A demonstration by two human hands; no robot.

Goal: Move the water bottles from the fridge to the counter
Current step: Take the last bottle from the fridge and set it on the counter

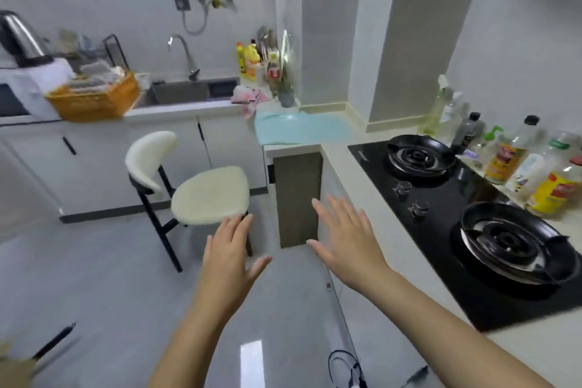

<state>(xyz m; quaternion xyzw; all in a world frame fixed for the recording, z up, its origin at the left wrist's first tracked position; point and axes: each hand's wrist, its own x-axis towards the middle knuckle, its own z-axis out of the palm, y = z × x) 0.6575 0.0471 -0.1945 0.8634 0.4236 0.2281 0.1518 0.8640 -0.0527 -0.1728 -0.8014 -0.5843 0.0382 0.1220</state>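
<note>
My left hand (231,257) and my right hand (343,238) are both stretched out in front of me over the grey floor, palms down, fingers spread, holding nothing. The pale counter (343,161) runs along the right and turns the corner toward the sink (181,91). No fridge shows in this view, and I cannot pick out a water bottle among the bottles on the counter.
A cream stool with black legs (201,192) stands just beyond my left hand. A black two-burner gas hob (466,214) fills the right counter, with several oil and sauce bottles (510,161) behind it. A blue cloth (302,129) covers the corner. An orange basket (94,98) and a microwave (19,98) stand at left.
</note>
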